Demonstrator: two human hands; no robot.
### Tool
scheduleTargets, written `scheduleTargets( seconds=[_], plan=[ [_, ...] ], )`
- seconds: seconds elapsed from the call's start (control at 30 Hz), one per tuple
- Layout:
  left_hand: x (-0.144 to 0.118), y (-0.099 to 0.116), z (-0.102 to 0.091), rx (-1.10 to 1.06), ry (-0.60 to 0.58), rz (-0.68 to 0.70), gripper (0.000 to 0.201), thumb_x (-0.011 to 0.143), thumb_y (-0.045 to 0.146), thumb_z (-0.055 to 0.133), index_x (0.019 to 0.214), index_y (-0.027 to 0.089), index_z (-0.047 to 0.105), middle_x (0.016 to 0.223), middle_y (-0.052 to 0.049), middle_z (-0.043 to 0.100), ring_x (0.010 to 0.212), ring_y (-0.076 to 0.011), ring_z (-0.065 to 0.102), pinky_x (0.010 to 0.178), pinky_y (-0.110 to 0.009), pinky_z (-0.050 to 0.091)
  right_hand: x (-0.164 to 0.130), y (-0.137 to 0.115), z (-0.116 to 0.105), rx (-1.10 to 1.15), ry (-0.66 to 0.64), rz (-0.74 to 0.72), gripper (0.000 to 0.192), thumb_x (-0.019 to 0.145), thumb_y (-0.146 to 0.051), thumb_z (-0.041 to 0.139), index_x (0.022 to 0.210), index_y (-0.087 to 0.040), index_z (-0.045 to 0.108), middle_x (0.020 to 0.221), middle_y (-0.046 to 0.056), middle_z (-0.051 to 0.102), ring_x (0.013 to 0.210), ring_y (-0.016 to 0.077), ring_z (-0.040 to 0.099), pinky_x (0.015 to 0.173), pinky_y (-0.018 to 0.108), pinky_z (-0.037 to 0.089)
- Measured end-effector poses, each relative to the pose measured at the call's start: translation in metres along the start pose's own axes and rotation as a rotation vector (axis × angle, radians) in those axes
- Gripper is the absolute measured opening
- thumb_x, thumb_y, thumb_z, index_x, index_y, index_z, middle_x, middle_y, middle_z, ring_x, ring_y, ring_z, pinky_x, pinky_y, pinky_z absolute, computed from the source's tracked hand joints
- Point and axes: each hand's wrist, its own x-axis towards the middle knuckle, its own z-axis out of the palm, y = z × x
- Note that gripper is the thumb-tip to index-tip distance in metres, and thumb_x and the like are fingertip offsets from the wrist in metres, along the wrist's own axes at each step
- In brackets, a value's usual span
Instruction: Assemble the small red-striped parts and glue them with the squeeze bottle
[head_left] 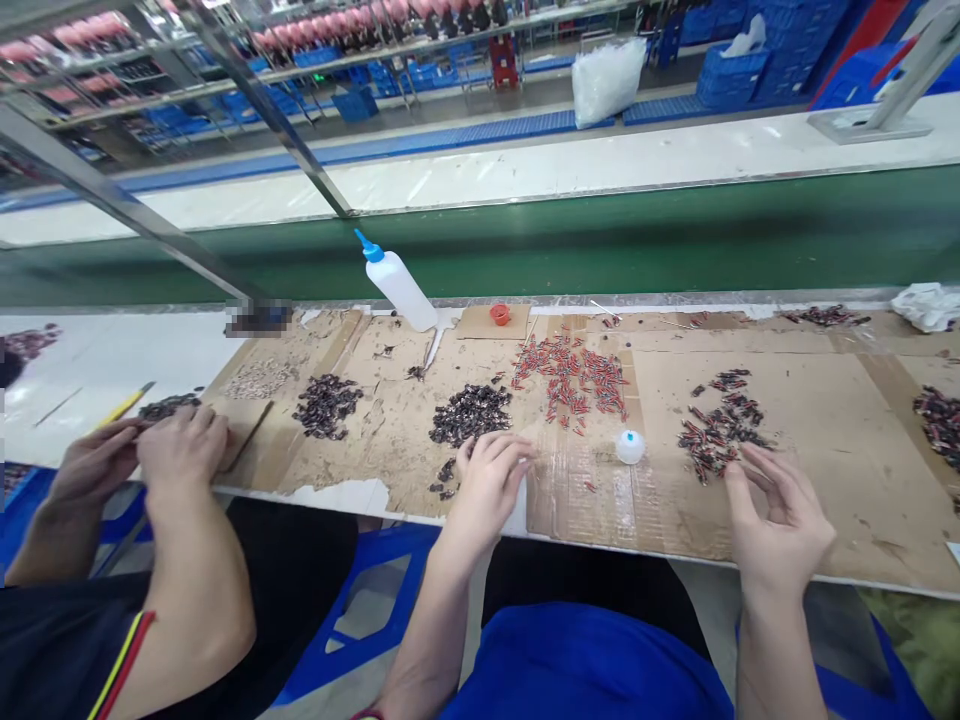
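Note:
My left hand hovers at the near side of a heap of small black pieces. Its thumb and fingers are curled close together; whatever may be between them is too small to make out. On the right, my right hand is beside a pile of red-and-black pieces, thumb and fingers apart, with nothing visible in them. Between the hands, further back, lie many small red pieces with thin metallic-looking ends. A small round white bottle with a blue-green tip stands on the cardboard between my hands.
A white squeeze bottle with a blue nozzle leans behind the black heap, left of a small red cup. At left, a co-worker's hands work near a yellow cutter. Another dark-red pile lies at far right.

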Motion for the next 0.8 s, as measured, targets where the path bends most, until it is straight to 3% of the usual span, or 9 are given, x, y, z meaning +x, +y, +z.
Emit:
scheduleTargets(
  seconds=[0.1,0.17,0.27,0.37,0.5,0.6,0.7,0.8],
  plan=[
    [-0.004,-0.028,0.002,0.129,0.013,-0.011,0.022,0.080,0.009,0.058,0.078,0.027,0.070,0.094,-0.003,0.074,0.106,-0.0279,0.055,0.104,-0.055,0.019,0.003,-0.001,0.007,-0.113,-0.148,-0.218,0.026,0.081,-0.030,0.067,0.104,-0.022,0.069,0.104,0.011,0.067,0.112,0.0320,0.056,0.099,0.056,0.043],
    [-0.006,-0.038,0.005,0.167,0.029,-0.012,0.022,0.077,0.008,0.060,0.074,0.027,0.070,0.088,-0.004,0.074,0.104,-0.0295,0.054,0.102,-0.056,0.019,-0.001,-0.004,0.016,-0.126,-0.288,-0.330,0.035,0.079,-0.037,0.068,0.111,-0.023,0.066,0.105,0.010,0.066,0.119,0.0345,0.050,0.100,0.059,0.039],
    [-0.005,-0.041,0.008,0.172,0.032,-0.009,0.021,0.076,0.007,0.060,0.070,0.026,0.068,0.082,-0.004,0.073,0.103,-0.0295,0.054,0.099,-0.054,0.024,-0.010,-0.003,0.031,-0.162,-0.402,-0.390,0.047,0.077,-0.046,0.070,0.116,-0.023,0.061,0.109,0.012,0.065,0.123,0.0372,0.043,0.097,0.059,0.041],
    [0.000,-0.033,0.007,0.141,-0.010,0.007,0.018,0.080,0.009,0.058,0.073,0.024,0.066,0.085,-0.004,0.073,0.104,-0.0276,0.054,0.097,-0.048,0.028,-0.015,0.004,0.043,-0.178,-0.454,-0.381,0.035,0.082,-0.043,0.064,0.110,-0.023,0.061,0.114,0.012,0.064,0.129,0.0365,0.038,0.099,0.059,0.039],
    [0.007,-0.013,0.017,0.058,-0.078,0.052,0.014,0.085,0.014,0.059,0.079,0.024,0.067,0.087,-0.001,0.074,0.102,-0.0229,0.057,0.096,-0.044,0.028,-0.015,0.008,0.047,-0.058,-0.551,-0.295,0.025,0.085,-0.038,0.062,0.103,-0.021,0.057,0.119,0.012,0.064,0.134,0.0329,0.038,0.103,0.056,0.039],
    [0.012,0.002,0.036,-0.017,-0.110,0.069,0.013,0.082,0.015,0.065,0.073,0.025,0.066,0.084,0.001,0.075,0.101,-0.0216,0.059,0.099,-0.046,0.025,-0.018,0.005,0.045,0.065,-0.606,-0.089,0.030,0.083,-0.039,0.064,0.104,-0.020,0.053,0.110,0.012,0.068,0.113,0.0289,0.060,0.092,0.049,0.050],
    [0.017,0.011,0.049,-0.101,-0.133,0.024,0.011,0.078,0.014,0.070,0.073,0.024,0.067,0.085,0.001,0.075,0.100,-0.0221,0.060,0.098,-0.045,0.027,-0.021,0.000,0.041,0.183,-0.533,0.116,0.034,0.076,-0.043,0.070,0.099,-0.020,0.058,0.095,0.009,0.072,0.082,0.0238,0.070,0.073,0.038,0.057],
    [0.019,0.014,0.052,-0.173,-0.148,-0.054,0.016,0.073,0.012,0.073,0.082,0.023,0.068,0.090,-0.001,0.075,0.100,-0.0227,0.062,0.097,-0.045,0.031,-0.022,-0.004,0.040,0.311,-0.429,0.202,0.033,0.070,-0.043,0.074,0.091,-0.019,0.066,0.089,0.009,0.074,0.077,0.0245,0.070,0.067,0.035,0.057]
  ],
)
